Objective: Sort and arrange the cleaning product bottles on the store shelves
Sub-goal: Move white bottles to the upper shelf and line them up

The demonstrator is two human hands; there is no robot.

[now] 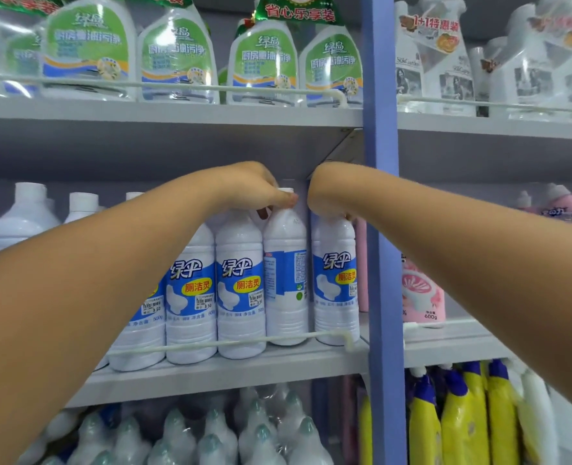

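Observation:
A row of white toilet-cleaner bottles with blue labels stands on the middle shelf (230,367) behind a thin white rail. My left hand (254,187) grips the cap and neck of one bottle (286,283), which is turned with its back label facing out. My right hand (324,193) reaches over the top of the rightmost bottle (336,283) by the blue upright; its fingers are hidden behind the wrist. Two bottles (241,290) to the left show their front labels.
A blue shelf upright (383,229) splits the bays. Green-labelled spray refills (177,58) fill the top shelf. Pink bottles (422,297) stand right of the upright, yellow bottles (462,421) below them, wrapped white bottles (210,434) on the bottom left.

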